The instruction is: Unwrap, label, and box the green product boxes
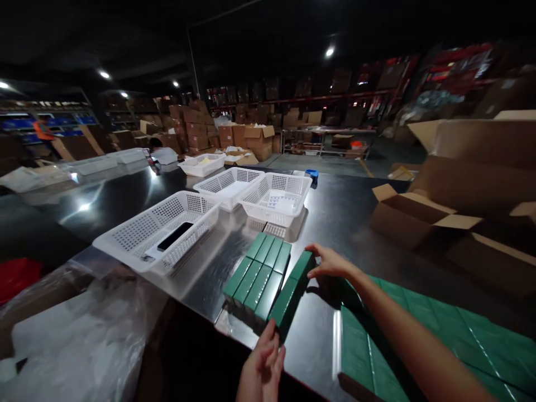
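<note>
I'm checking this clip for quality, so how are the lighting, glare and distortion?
Head view: dim hall with dark ceiling; ceiling lamps glare off the glossy table; wide-angle bending tilts the shelves at the edges; the left hand and right hand on the green boxes are lit, slightly soft.

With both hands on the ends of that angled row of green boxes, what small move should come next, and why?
Probably slide the angled row of dark green rectangular boxes leftward, flush against the block of green boxes. The left hand touches its near end, the right hand its far end, and a narrow wedge-shaped gap separates row and block.
</note>
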